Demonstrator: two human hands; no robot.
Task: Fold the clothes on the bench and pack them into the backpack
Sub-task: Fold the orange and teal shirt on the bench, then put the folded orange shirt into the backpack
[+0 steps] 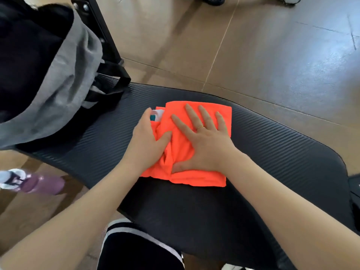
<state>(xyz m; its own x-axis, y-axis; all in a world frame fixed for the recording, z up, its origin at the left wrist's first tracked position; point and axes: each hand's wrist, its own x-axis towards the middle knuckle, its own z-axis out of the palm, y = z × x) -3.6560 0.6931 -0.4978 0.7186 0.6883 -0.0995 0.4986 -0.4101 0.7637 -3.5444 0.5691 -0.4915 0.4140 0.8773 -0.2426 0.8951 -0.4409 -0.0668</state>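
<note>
A folded bright orange garment (206,178) lies on the black ribbed bench (272,152), with a white and teal label showing at its far left corner. My right hand (204,141) lies flat on top of it, fingers spread and straight. My left hand (146,139) rests along the garment's left edge, its thumb pressing into a crease. The grey and black backpack (58,80) stands at the left end of the bench, its dark opening facing up.
A purple water bottle (39,183) lies on the tan floor to the left of the bench. A black metal frame (101,30) rises behind the backpack. A dark object (355,193) sits at the right edge. My knee in dark shorts is at the bottom.
</note>
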